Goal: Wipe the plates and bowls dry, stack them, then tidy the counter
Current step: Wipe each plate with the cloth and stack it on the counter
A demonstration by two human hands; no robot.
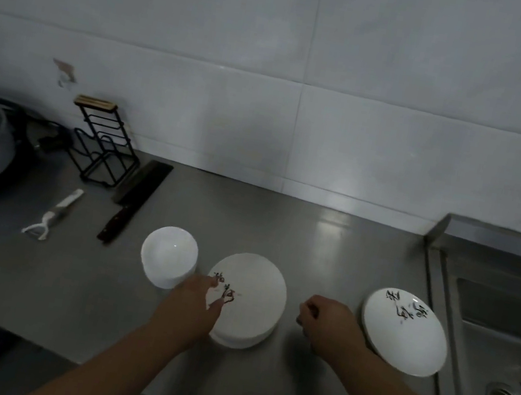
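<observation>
My 2 forearms reach in from the bottom edge, so I start there. My left hand (198,304) lies with straight, spread fingers on the near-left rim of the plate stack (250,307). I judge that it steadies the pile so the top plate sits square. My right hand (327,324) rests on the counter (314,241) between that stack and the single plate (405,334). Its fingers are curled under, and I cannot tell whether they hold a cloth or nothing.

The single plate lies apart, right beside the sink (504,345). It is probably the 1 plate left to wipe and add to the pile. The nested bowls (168,256) stand just left of the plates, near my left hand, so the clean ware is grouped mid-counter.

Further left lie a cleaver (136,200) and a peeler (52,216), loose in front of a wire rack (104,149). They look like the tidying left to do.
</observation>
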